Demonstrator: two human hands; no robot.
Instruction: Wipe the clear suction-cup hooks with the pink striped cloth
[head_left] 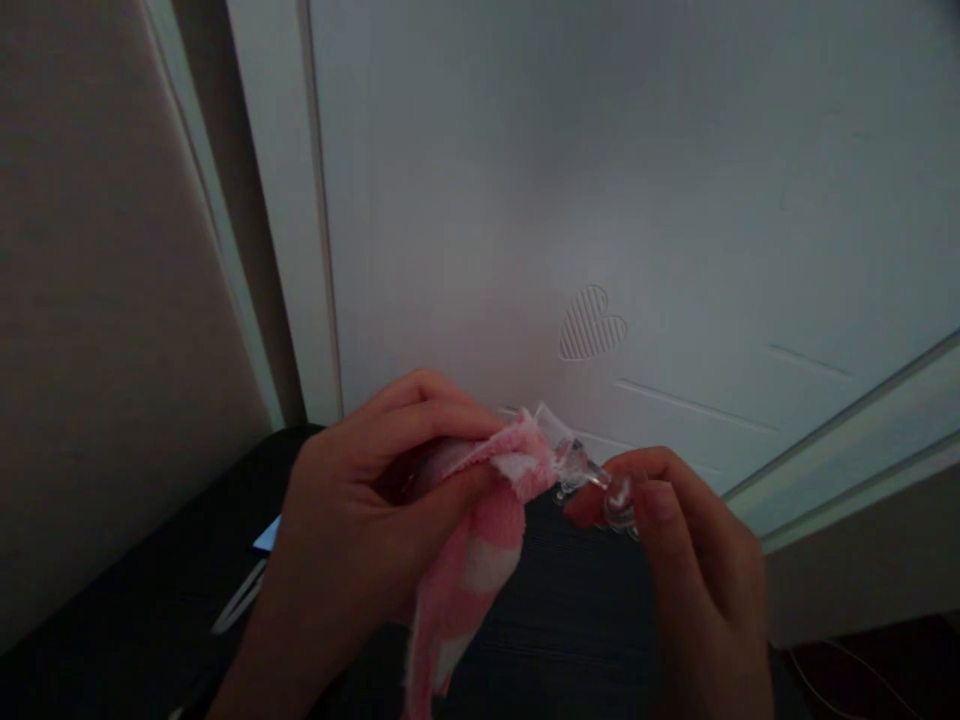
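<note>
My left hand (382, 480) is closed round a fuzzy pink-and-white cloth (487, 560), pinching it between thumb and fingers. The cloth wraps about one end of a clear, shiny, glass-like piece (577, 462), and its loose part hangs below. My right hand (690, 560) pinches the round knob (621, 497) at the other end of this piece between thumb and fingertips. The clear piece is held tilted in the air, sloping down to the right. Cloth and fingers hide much of it, so I cannot tell its exact kind.
Under my hands lies a dark surface (585, 620). A white panel (465, 220) with an engraved heart (592, 325) stands behind. At left, a white cable-like loop (240, 598) and a small bright blue-white item (266, 535) show beside my left wrist. Thin cords (832, 650) lie at lower right.
</note>
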